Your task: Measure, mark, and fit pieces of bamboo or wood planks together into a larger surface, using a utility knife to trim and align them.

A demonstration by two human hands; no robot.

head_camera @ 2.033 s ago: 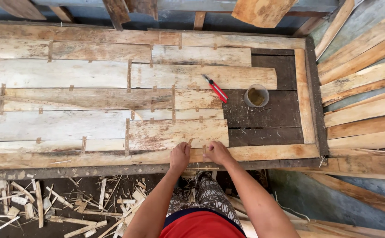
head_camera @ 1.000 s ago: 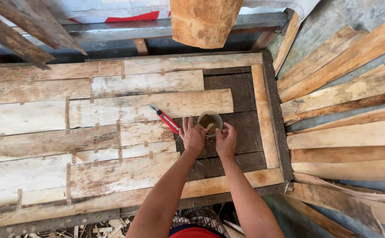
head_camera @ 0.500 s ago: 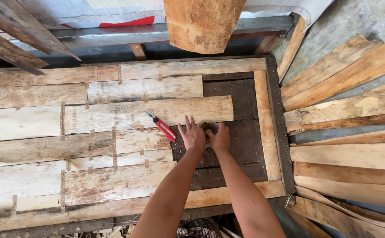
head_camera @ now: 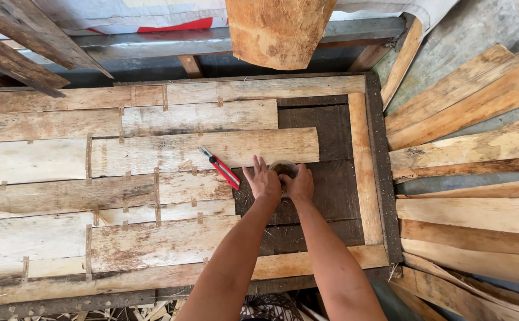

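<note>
A small round container [head_camera: 283, 167] stands on the dark wooden base [head_camera: 330, 196] of a large framed panel. My left hand [head_camera: 263, 181] rests just left of it, fingers spread, touching its side. On the container's right edge sits my right hand [head_camera: 300, 183], its fingers curled around the rim, hiding what is inside. A red utility knife [head_camera: 221, 168] lies on a pale plank [head_camera: 212, 150] just left of my left hand.
Pale planks [head_camera: 63, 160] with small wooden spacers cover the left of the panel frame [head_camera: 367, 178]. Loose boards [head_camera: 467, 154] fan out on the right. A thick log end [head_camera: 277, 30] hangs at the top. Wood scraps [head_camera: 128, 312] lie below the near edge.
Both hands left the panel's near edge and reached forward to the small container. My right hand now covers more of its rim. The view has shifted slightly.
</note>
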